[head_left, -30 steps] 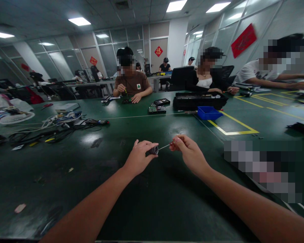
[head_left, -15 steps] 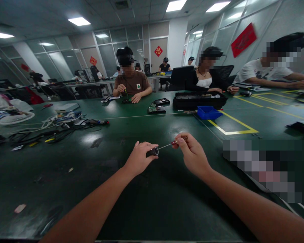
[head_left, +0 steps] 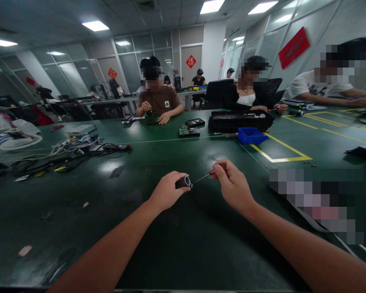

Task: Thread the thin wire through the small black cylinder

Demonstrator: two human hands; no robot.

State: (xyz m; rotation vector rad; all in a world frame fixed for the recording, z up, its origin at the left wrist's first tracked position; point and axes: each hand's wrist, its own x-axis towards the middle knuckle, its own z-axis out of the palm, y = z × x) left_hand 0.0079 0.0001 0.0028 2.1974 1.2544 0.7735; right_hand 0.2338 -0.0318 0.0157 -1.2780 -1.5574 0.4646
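Note:
My left hand (head_left: 167, 190) is closed round a small dark cylinder (head_left: 184, 182) with a silvery open end facing right. My right hand (head_left: 232, 185) pinches the red handle of a thin screwdriver (head_left: 212, 173). Its metal shaft runs left and down, and the tip sits at the cylinder's rim. Both hands hover just above the dark green table (head_left: 158, 244), about a hand's width apart.
A tangle of cables and tools (head_left: 64, 152) lies at the left. A blue bin (head_left: 251, 135), a black tray (head_left: 240, 120) and circuit boards (head_left: 190, 128) sit farther back. Yellow tape lines (head_left: 280, 152) mark the right side. Other people work at the far edge.
My left hand has turned the cylinder so its open end faces up more. The right hand has shifted slightly right, and the screwdriver tip has slid from the opening toward the rim.

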